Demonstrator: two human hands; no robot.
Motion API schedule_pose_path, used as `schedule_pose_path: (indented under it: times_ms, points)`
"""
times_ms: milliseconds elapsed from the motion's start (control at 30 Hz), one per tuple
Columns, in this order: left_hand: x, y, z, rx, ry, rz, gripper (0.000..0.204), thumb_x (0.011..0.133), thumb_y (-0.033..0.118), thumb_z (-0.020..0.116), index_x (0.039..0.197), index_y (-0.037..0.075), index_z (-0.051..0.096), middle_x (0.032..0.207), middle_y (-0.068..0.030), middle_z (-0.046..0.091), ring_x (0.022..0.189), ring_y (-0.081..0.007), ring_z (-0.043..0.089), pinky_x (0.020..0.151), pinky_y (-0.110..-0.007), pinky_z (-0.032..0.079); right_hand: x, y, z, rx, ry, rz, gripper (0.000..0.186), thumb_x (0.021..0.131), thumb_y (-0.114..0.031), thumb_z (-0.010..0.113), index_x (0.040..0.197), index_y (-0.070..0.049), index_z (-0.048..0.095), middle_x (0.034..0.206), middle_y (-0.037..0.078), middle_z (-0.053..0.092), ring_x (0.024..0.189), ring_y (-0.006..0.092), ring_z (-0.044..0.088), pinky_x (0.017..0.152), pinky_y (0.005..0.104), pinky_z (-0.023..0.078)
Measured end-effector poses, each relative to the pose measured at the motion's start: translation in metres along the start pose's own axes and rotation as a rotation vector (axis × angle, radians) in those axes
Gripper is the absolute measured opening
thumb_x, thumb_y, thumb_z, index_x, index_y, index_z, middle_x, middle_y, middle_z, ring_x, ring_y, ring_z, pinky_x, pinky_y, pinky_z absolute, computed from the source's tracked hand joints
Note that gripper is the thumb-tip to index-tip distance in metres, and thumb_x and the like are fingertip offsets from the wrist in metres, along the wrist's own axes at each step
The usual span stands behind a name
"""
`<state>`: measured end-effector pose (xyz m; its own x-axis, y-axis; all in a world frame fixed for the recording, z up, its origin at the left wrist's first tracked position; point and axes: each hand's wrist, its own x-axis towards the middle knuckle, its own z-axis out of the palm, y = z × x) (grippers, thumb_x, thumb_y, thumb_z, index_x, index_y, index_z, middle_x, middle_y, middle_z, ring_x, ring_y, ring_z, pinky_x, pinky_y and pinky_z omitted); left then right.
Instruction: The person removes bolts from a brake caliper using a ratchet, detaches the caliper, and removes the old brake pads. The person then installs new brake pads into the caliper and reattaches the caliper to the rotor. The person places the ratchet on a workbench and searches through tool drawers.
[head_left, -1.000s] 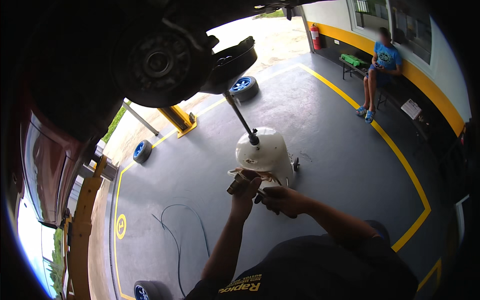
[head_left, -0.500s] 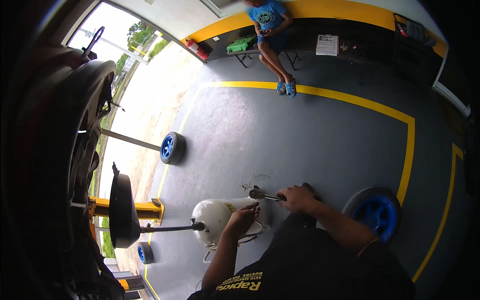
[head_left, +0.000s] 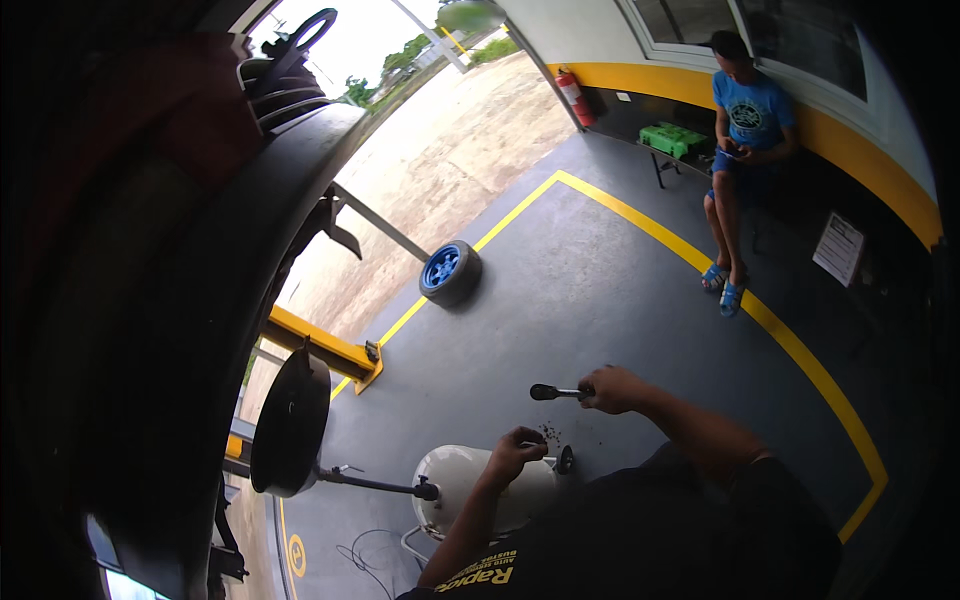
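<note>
My right hand (head_left: 612,388) is closed round the handle of a ratchet wrench (head_left: 545,392), whose dark head points left over the grey floor. Lower and to the left, my left hand (head_left: 514,457) has its fingers curled in; whatever may be in them is too small to make out. Beneath that hand lies the rounded white tank (head_left: 448,470) of an oil drainer, partly covered by my forearm. From the tank a dark pipe (head_left: 375,484) runs left to a black drain pan (head_left: 291,420), which stands tilted in this view below the raised car (head_left: 230,250).
A yellow lift post (head_left: 325,338) rises behind the pan. A blue-rimmed wheel (head_left: 450,273) lies beyond it by the yellow floor line. At the right a seated person (head_left: 755,120) holds a phone, near a green case (head_left: 672,140). A thin hose (head_left: 365,550) trails by the tank.
My view has swung, bringing more of the car in. The ratchet wrench, formerly close to my left fingers, is now farther from them. Both hands remain closed.
</note>
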<state>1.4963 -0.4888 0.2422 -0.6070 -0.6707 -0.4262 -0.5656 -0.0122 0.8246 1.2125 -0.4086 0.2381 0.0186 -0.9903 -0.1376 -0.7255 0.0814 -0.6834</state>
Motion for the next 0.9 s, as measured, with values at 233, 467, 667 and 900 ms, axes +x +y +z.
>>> schedule_pose_path:
  times_ms: [233, 467, 667, 900]
  points:
    - [-0.191, -0.012, -0.025, -0.116, 0.366, 0.404, 0.025, 0.087, 0.01, 0.072, 0.109, 0.0, 0.07, 0.1, -0.0062, 0.072, 0.092, -0.0144, 0.066, 0.086, -0.03, 0.053, 0.03, -0.16, 0.045, -0.092, -0.458, -0.323, 0.023, 0.086, -0.026, 0.072, 0.098, -0.006, 0.075, 0.071, 0.007, 0.068, 0.062, 0.0146, 0.065, 0.061, 0.0322, 0.054]
    - [-0.482, -0.089, -0.026, -0.283, 0.772, 0.672, 0.016, 0.089, 0.003, 0.071, 0.105, -0.002, 0.07, 0.096, -0.0064, 0.069, 0.088, -0.0147, 0.067, 0.08, -0.03, 0.056, -0.026, -0.254, 0.158, -0.121, -0.684, -0.482, 0.023, 0.089, -0.019, 0.071, 0.101, 0.0, 0.074, 0.073, 0.006, 0.067, 0.063, 0.0122, 0.061, 0.06, 0.029, 0.051]
    - [-0.721, -0.304, -0.182, -0.286, 1.647, 0.45, 0.024, 0.092, 0.021, 0.071, 0.104, 0.001, 0.074, 0.089, -0.007, 0.071, 0.08, -0.0132, 0.066, 0.076, -0.03, 0.056, -0.045, -0.335, 0.312, -0.109, -0.824, -0.298, 0.025, 0.088, -0.018, 0.071, 0.1, 0.003, 0.074, 0.073, 0.005, 0.066, 0.063, 0.0121, 0.059, 0.06, 0.0289, 0.05]
    - [-0.982, -0.477, -0.562, 0.659, 2.27, -0.085, 0.02, 0.092, 0.023, 0.061, 0.093, 0.008, 0.075, 0.095, -0.015, 0.074, 0.093, -0.0337, 0.07, 0.083, -0.043, 0.054, -0.088, -0.52, 0.566, 0.126, -0.792, -0.033, 0.017, 0.088, -0.011, 0.071, 0.099, 0.002, 0.072, 0.072, 0.002, 0.061, 0.063, 0.0109, 0.053, 0.06, 0.0278, 0.046]
